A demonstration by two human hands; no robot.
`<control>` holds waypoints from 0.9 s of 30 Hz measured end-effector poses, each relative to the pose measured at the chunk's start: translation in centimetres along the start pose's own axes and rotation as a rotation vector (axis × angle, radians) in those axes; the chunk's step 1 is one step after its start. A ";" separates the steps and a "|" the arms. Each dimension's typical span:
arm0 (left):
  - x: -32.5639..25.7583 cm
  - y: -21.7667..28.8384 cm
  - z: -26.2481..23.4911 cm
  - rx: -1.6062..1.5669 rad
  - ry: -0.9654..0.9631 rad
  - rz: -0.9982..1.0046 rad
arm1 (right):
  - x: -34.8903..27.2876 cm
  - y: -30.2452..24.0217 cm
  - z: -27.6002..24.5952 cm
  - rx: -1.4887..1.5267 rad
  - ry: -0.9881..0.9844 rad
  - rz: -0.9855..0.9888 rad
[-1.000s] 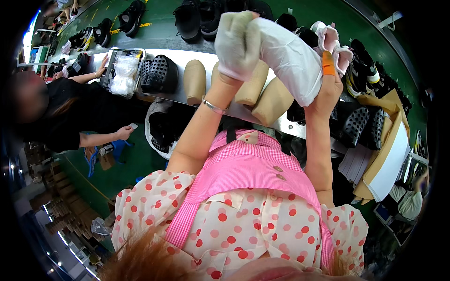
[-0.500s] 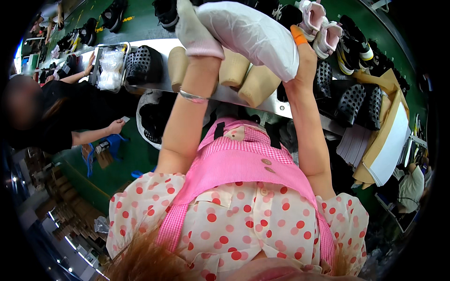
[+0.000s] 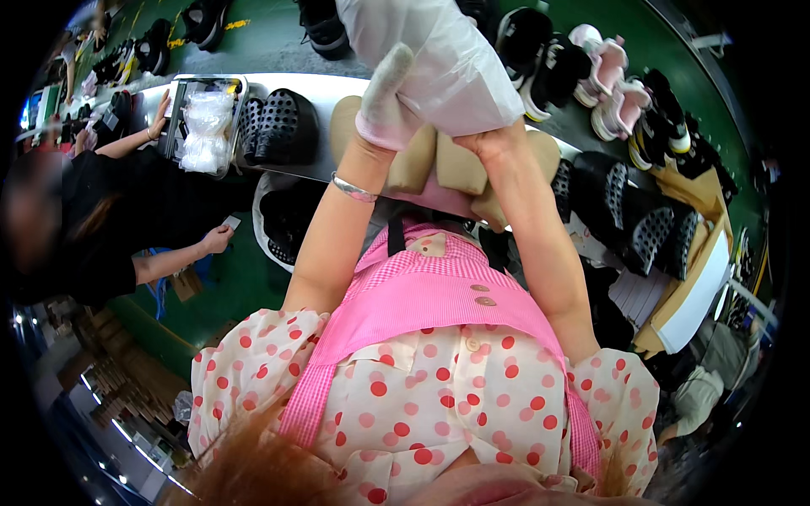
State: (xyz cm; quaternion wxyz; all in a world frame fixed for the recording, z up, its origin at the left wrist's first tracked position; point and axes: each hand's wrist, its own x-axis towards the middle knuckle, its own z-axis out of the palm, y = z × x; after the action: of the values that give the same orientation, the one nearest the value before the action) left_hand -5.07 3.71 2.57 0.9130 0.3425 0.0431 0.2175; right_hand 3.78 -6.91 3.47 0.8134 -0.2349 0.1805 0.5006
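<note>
A white, crinkled plastic-like wrapper [image 3: 447, 72] hangs over the metal bench, bulky and reaching the top edge of the picture. My left hand [image 3: 388, 105], in a pale knitted glove, grips its left side with the thumb lying across the front; the other fingers are behind it. At its lower right corner, my right hand [image 3: 492, 139] shows only at the wrist and heel, and the wrapper hides the fingers. Whatever the wrapper covers cannot be made out. Below my hands stand several beige, rounded forms [image 3: 413, 164].
Black dimpled blocks [image 3: 287, 126] stand left on the bench [image 3: 325, 88], beside a tray [image 3: 175, 126] of clear-wrapped pieces. More dimpled blocks [image 3: 624, 202] and a brown-paper-lined box [image 3: 717, 244] are right. Pink-white shoes [image 3: 620, 105] sit beyond. A person in black [image 3: 126, 202] works at left.
The white wrapper has turned more upright and moved left. My left hand has lowered, its thumb now in front. My right hand has moved left, and its orange-covered thumb is now hidden.
</note>
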 end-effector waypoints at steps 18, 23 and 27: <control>4.2 7.9 -14.0 -0.121 0.698 -0.273 | 10.0 6.8 5.4 -2.014 -0.077 -0.465; 6.1 9.3 -16.5 0.031 0.731 -0.249 | 13.6 7.0 6.5 -1.938 -0.154 -0.364; 7.7 10.6 -17.5 -0.051 0.829 -0.229 | 16.0 7.5 8.9 -1.970 -0.169 -0.299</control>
State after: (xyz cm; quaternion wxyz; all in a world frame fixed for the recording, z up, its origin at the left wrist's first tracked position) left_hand -5.99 24.77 -3.37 0.8449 0.1964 0.4387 0.2348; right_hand 4.47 12.70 0.81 0.3207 -0.7882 -0.4049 0.3346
